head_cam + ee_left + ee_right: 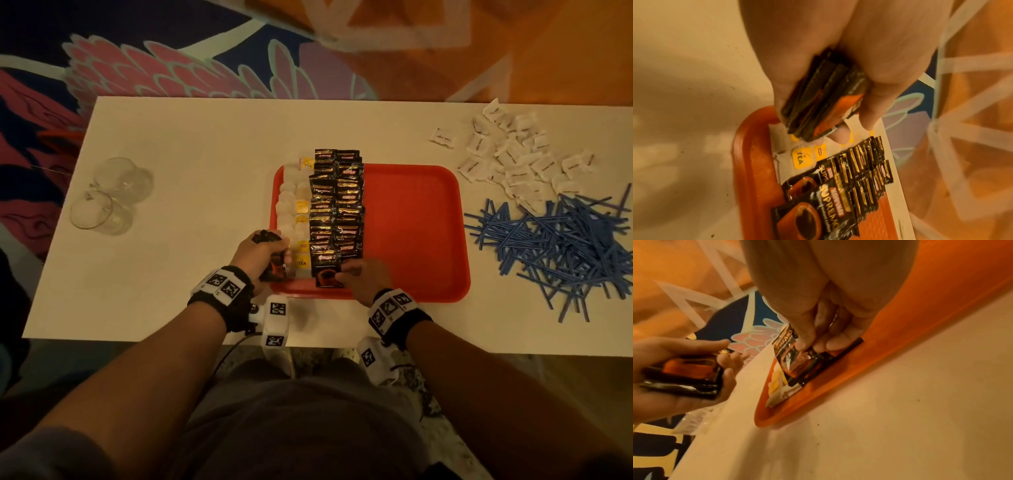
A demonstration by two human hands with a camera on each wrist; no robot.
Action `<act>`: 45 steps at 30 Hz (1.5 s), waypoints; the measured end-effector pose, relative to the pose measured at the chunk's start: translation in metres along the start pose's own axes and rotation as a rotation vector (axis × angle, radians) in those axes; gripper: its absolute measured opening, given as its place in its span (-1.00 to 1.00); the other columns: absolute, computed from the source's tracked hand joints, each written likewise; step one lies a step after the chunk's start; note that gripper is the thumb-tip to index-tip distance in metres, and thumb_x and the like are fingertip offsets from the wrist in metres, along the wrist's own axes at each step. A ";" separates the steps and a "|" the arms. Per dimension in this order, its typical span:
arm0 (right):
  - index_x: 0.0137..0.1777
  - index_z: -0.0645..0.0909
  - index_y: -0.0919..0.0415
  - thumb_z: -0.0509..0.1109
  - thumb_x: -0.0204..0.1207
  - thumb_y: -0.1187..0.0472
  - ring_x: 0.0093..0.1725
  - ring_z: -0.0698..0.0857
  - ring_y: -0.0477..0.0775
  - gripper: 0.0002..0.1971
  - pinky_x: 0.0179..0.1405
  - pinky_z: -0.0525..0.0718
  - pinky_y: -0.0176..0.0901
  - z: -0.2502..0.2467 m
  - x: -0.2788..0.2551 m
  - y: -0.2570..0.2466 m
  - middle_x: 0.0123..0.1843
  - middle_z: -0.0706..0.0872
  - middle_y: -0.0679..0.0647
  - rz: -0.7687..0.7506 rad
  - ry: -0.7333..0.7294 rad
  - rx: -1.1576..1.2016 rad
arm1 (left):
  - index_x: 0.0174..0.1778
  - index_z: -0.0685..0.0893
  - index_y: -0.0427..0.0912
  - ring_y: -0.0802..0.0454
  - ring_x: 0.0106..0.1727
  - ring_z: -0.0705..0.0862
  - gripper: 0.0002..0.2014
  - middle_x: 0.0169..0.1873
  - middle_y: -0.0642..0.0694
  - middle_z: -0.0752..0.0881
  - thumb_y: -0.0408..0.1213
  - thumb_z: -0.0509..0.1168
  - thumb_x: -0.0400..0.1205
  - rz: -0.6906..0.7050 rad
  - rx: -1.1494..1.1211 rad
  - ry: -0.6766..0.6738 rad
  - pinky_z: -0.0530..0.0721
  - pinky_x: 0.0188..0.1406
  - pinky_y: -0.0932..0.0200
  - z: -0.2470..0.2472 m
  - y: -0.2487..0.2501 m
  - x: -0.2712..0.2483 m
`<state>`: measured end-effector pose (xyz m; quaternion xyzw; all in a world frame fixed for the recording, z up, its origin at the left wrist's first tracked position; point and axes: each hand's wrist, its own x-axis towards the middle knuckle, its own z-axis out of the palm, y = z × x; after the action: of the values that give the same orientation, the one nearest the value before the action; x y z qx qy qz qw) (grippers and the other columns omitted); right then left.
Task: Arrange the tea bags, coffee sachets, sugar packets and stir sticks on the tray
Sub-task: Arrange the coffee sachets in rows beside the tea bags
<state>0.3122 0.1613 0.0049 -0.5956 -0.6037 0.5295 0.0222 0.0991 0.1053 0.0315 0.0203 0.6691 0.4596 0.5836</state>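
Note:
A red tray (418, 240) lies mid-table. Along its left side runs a column of tea bags (296, 212) with yellow tags, and beside it two overlapping columns of black coffee sachets (337, 205). My left hand (274, 257) hovers at the tray's near left corner and grips a stack of coffee sachets (818, 91). My right hand (346, 274) pinches a single coffee sachet (797, 360) at the near end of the columns, low on the tray floor. A pile of white sugar packets (513, 161) and a heap of blue stir sticks (561, 246) lie on the table to the right of the tray.
Two clear glasses (113, 195) lie on the white table (191, 144) at far left. The right half of the tray floor is bare. A patterned carpet surrounds the table.

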 end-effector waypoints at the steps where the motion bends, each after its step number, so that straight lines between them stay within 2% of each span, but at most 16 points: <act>1: 0.26 0.70 0.18 0.51 0.54 0.17 0.01 0.61 -0.15 -0.69 -0.25 0.48 -0.49 0.003 0.002 0.002 0.19 0.73 0.01 0.025 0.004 -0.012 | 0.10 0.63 -0.17 -0.06 -0.40 0.68 -0.84 -0.35 -0.19 0.71 -0.45 0.37 0.66 -0.021 -0.035 -0.012 0.71 -0.36 0.04 -0.004 -0.001 0.000; 4: 0.17 0.70 0.12 0.51 0.53 0.14 -0.20 0.57 -0.28 -0.76 -0.46 0.38 -0.53 0.011 0.009 0.004 0.02 0.71 -0.10 0.060 0.027 -0.070 | 0.16 0.66 -0.18 -0.08 -0.35 0.72 -0.80 -0.31 -0.19 0.74 -0.44 0.40 0.64 -0.040 -0.069 -0.010 0.73 -0.32 -0.03 -0.016 -0.007 0.001; 8: 0.01 0.66 0.09 0.54 0.50 0.12 -0.31 0.51 -0.32 -0.84 -0.46 0.35 -0.46 0.018 0.016 0.003 -0.27 0.57 -0.23 0.075 0.092 -0.126 | 0.19 0.68 -0.18 -0.07 -0.29 0.74 -0.76 -0.23 -0.20 0.77 -0.42 0.41 0.62 -0.050 -0.087 0.009 0.73 -0.25 -0.05 -0.024 -0.012 -0.002; 12: -0.07 0.63 0.08 0.58 0.45 0.09 -0.28 0.54 -0.29 -0.81 -0.45 0.37 -0.41 0.023 0.020 0.003 -0.21 0.65 -0.14 0.082 0.125 -0.122 | 0.22 0.66 -0.22 -0.09 -0.32 0.72 -0.73 -0.27 -0.21 0.75 -0.42 0.42 0.60 -0.066 -0.110 -0.017 0.72 -0.26 -0.03 -0.028 -0.014 -0.005; 15: -0.11 0.59 0.05 0.58 0.44 0.05 -0.20 0.60 -0.17 -0.79 -0.43 0.36 -0.40 0.024 0.019 0.002 -0.19 0.67 -0.12 0.091 0.129 -0.118 | 0.22 0.62 -0.24 -0.06 -0.34 0.71 -0.58 -0.29 -0.18 0.72 -0.34 0.50 0.45 -0.088 -0.123 -0.048 0.72 -0.32 0.02 -0.029 -0.015 -0.008; 18: -0.09 0.60 0.05 0.57 0.45 0.03 -0.21 0.60 -0.18 -0.78 -0.43 0.35 -0.43 0.023 0.016 0.001 -0.20 0.67 -0.14 0.072 0.143 -0.133 | 0.17 0.60 -0.19 -0.04 -0.33 0.70 -0.61 -0.28 -0.15 0.70 -0.30 0.48 0.43 -0.131 -0.173 -0.119 0.71 -0.31 0.06 -0.027 -0.015 -0.010; 22: -0.07 0.61 0.04 0.57 0.45 0.03 -0.25 0.57 -0.25 -0.79 -0.44 0.34 -0.47 0.017 0.009 0.002 -0.22 0.63 -0.17 0.069 0.151 -0.121 | 0.17 0.56 -0.22 -0.09 -0.36 0.69 -0.64 -0.25 -0.18 0.69 -0.38 0.33 0.44 -0.177 -0.275 -0.160 0.69 -0.34 0.09 -0.022 -0.012 -0.013; 25: -0.10 0.63 0.07 0.57 0.45 0.04 -0.19 0.63 -0.19 -0.80 -0.41 0.40 -0.44 0.011 0.004 0.003 -0.19 0.67 -0.14 0.074 0.172 -0.081 | 0.27 0.60 -0.26 -0.13 -0.31 0.75 -0.69 -0.18 -0.23 0.78 -0.44 0.17 0.61 -0.170 -0.212 -0.123 0.75 -0.30 0.07 -0.017 -0.009 -0.013; 27: -0.06 0.66 0.09 0.54 0.47 0.00 -0.17 0.64 -0.19 -0.80 -0.39 0.42 -0.41 0.005 0.000 0.002 -0.16 0.69 -0.14 0.071 0.168 -0.061 | 0.33 0.62 -0.26 -0.17 -0.14 0.83 -0.71 -0.06 -0.25 0.84 -0.41 0.22 0.68 -0.142 -0.088 -0.097 0.78 -0.05 -0.07 -0.013 -0.007 -0.010; 29: -0.04 0.66 0.07 0.50 0.50 -0.04 -0.10 0.65 -0.16 -0.79 -0.26 0.55 -0.33 0.000 -0.004 -0.001 -0.11 0.70 -0.14 0.054 0.156 -0.036 | 0.35 0.65 -0.23 -0.23 0.04 0.83 -0.67 0.03 -0.28 0.84 -0.36 0.36 0.65 -0.095 0.028 -0.080 0.74 0.20 -0.22 -0.007 -0.004 -0.009; 32: -0.05 0.64 0.04 0.43 0.55 -0.12 -0.03 0.73 -0.06 -0.76 -0.01 0.71 -0.11 -0.007 -0.014 -0.015 -0.08 0.77 -0.07 -0.016 0.074 0.056 | 0.30 0.70 -0.18 -0.25 0.13 0.81 -0.58 0.06 -0.25 0.84 -0.29 0.53 0.51 0.001 0.101 -0.069 0.66 0.32 -0.34 0.001 0.000 -0.010; 35: 0.02 0.68 0.14 0.45 0.55 -0.08 -0.06 0.79 0.01 -0.71 -0.12 0.76 -0.16 -0.010 -0.029 -0.040 -0.06 0.81 0.06 -0.023 -0.080 0.269 | 0.22 0.77 -0.16 -0.24 0.13 0.81 -0.56 0.05 -0.21 0.85 -0.24 0.60 0.41 0.088 0.182 -0.085 0.67 0.29 -0.36 0.013 0.003 -0.011; 37: 0.07 0.69 0.21 0.54 0.49 0.04 -0.10 0.80 -0.01 -0.71 -0.17 0.77 -0.18 -0.009 -0.034 -0.051 -0.07 0.82 0.10 -0.025 -0.133 0.369 | 0.15 0.79 -0.14 -0.20 0.08 0.83 -0.62 -0.02 -0.17 0.86 -0.25 0.62 0.41 0.139 0.252 -0.071 0.71 0.25 -0.33 0.023 0.004 -0.014; 40: -0.03 0.67 0.17 0.58 0.46 0.25 -0.21 0.76 -0.05 -0.84 -0.11 0.76 -0.11 -0.008 -0.035 -0.056 -0.17 0.80 0.08 -0.055 -0.101 0.393 | 0.04 0.80 -0.09 -0.09 0.01 0.84 -0.74 -0.09 -0.09 0.87 -0.27 0.61 0.45 0.230 0.356 -0.025 0.75 0.21 -0.21 0.035 0.007 -0.019; 43: -0.15 0.69 0.08 0.59 0.43 0.23 -0.16 0.76 -0.03 -0.88 -0.06 0.74 -0.09 -0.012 -0.034 -0.051 -0.17 0.78 -0.01 -0.115 -0.028 0.271 | 0.03 0.76 -0.01 -0.03 0.00 0.83 -0.70 -0.06 -0.05 0.85 -0.34 0.62 0.44 0.319 0.361 -0.008 0.78 0.15 -0.13 0.044 0.011 -0.026; 45: -0.06 0.73 0.16 0.60 0.43 0.23 -0.10 0.77 0.01 -0.87 -0.02 0.72 -0.08 -0.014 -0.035 -0.045 -0.14 0.79 0.02 -0.139 -0.024 0.233 | 0.09 0.74 -0.01 -0.03 0.04 0.82 -0.68 -0.01 -0.07 0.84 -0.34 0.60 0.47 0.302 0.276 -0.020 0.79 0.11 -0.10 0.048 0.014 -0.031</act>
<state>0.3000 0.1560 0.0626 -0.5393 -0.5783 0.6001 0.1207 0.1403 0.1242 0.0690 0.2047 0.7093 0.4457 0.5064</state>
